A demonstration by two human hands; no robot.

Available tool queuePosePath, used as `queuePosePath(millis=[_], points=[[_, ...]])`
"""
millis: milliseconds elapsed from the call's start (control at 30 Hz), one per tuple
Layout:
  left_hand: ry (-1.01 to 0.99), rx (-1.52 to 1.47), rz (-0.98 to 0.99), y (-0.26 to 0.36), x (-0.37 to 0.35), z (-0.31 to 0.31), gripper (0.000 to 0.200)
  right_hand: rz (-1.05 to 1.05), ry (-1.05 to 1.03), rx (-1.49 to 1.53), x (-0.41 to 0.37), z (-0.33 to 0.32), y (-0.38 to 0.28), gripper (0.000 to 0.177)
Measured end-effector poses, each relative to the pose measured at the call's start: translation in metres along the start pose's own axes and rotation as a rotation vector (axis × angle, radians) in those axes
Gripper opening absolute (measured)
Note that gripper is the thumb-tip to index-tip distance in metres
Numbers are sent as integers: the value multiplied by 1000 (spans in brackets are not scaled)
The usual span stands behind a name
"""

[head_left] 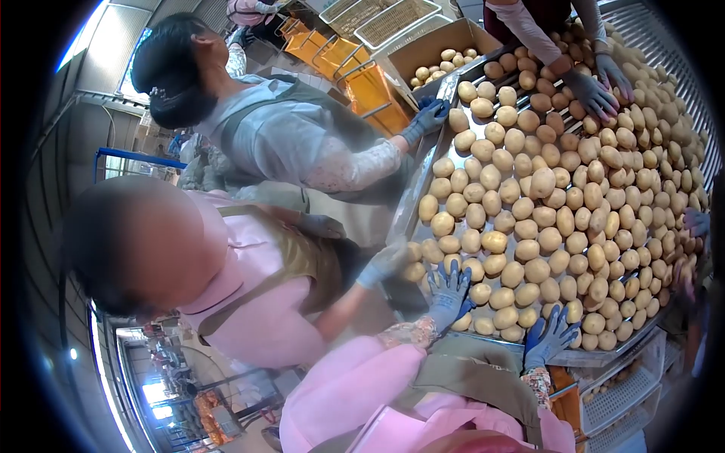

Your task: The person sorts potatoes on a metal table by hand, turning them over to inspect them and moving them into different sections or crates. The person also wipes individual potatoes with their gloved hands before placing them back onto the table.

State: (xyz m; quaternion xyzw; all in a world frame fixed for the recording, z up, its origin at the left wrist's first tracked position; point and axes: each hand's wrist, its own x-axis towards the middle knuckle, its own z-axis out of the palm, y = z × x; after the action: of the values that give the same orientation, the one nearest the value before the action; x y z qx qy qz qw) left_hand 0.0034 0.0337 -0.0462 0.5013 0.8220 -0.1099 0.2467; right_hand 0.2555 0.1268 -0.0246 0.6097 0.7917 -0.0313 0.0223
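A broad layer of tan potatoes (529, 226) covers the sorting table (423, 181). My left hand (448, 296), in a grey-blue work glove, lies spread over potatoes at the near edge. My right hand (550, 338), gloved alike, rests with fingers apart against potatoes by the near rim, farther right. Neither hand is closed around a potato. A potato (479, 293) sits right beside my left fingers, and another potato (574, 311) is close to my right fingertips.
A co-worker in pink (257, 264) stands at my left, one gloved hand (385, 260) blurred near the potatoes. Beyond, another worker (302, 136) touches the table. Gloved hands (593, 94) work opposite. A cardboard box (423, 49) holds potatoes; white crates (619, 392) stand below right.
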Motion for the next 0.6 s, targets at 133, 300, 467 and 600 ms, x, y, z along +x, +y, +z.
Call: queuePosePath(millis=[133,300,467,600], points=[[-60,-48,-3,0,-1,-5,88,-14,52,8,0,4,2,57],[-55,-66,-15,1,1,-3,89,-22,75,8,0,5,2,56],[2,-76,27,-3,1,3,91,-30,56,-2,1,2,1,55],[1,-51,19,-1,1,4,91,-33,70,0,0,6,2,55]])
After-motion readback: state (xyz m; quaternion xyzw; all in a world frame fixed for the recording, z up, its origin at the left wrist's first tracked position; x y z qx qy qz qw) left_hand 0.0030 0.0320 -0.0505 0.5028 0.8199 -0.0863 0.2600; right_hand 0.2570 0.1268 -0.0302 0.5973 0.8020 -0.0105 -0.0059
